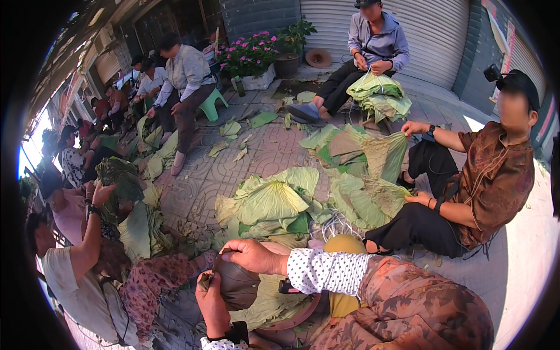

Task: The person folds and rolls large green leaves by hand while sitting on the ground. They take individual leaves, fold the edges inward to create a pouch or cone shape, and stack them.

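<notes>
Piece of brown, leaf-like material [238, 287], on the near side of the green leaf heap [271, 201] | left hand [212, 302] and right hand [252, 256] grip its edges, I observe remotely

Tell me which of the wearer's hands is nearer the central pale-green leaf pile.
Right. The right hand, at the top of the brown piece, is on the near side of the leaf pile; the left hand is nearer the wearer's body, farther from the pile.
</notes>
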`<move>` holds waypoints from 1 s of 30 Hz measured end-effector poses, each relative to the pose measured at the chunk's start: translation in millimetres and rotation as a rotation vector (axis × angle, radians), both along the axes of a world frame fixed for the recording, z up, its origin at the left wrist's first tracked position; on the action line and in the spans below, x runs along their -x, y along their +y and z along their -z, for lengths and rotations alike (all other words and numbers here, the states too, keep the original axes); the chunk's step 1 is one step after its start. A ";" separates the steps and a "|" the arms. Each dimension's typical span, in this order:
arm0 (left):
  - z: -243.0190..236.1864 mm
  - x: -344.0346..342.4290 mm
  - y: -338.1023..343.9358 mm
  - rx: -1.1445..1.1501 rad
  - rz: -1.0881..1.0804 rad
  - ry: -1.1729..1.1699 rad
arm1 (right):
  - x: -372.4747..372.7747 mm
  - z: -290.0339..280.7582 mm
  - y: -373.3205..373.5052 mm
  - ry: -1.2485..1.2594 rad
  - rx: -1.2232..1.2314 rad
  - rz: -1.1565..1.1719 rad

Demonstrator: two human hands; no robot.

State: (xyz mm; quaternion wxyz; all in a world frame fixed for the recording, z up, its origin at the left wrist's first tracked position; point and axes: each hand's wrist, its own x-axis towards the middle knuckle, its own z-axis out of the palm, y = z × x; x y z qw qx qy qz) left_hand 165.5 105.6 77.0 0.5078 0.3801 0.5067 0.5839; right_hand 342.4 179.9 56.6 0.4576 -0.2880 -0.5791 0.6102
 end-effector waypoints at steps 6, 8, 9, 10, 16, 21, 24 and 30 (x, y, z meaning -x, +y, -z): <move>-0.8 0.4 0.6 0.013 -0.043 -0.005 | -2.9 1.7 3.0 -0.012 0.031 0.000; 0.0 1.2 0.0 0.006 -0.050 -0.009 | -5.6 -3.4 2.1 0.004 0.064 -0.006; -0.9 1.1 -0.8 0.006 -0.045 -0.005 | -6.9 -5.8 0.9 0.009 0.100 -0.020; -2.2 0.4 -1.2 0.004 -0.040 -0.001 | -7.9 -6.3 0.4 0.013 0.135 -0.033; -1.5 2.0 -2.3 -0.019 -0.083 0.017 | -11.6 -9.3 0.6 0.042 0.108 0.018; -0.4 13.8 -1.4 -0.042 -0.041 0.006 | -6.3 1.3 5.1 0.030 -0.012 -0.021; -10.0 10.2 -2.9 -0.024 -0.029 -0.028 | 0.9 7.4 2.0 -0.063 -0.028 -0.165; -4.6 16.5 0.1 -0.032 -0.030 -0.018 | 7.5 4.8 2.7 -0.164 0.109 -0.351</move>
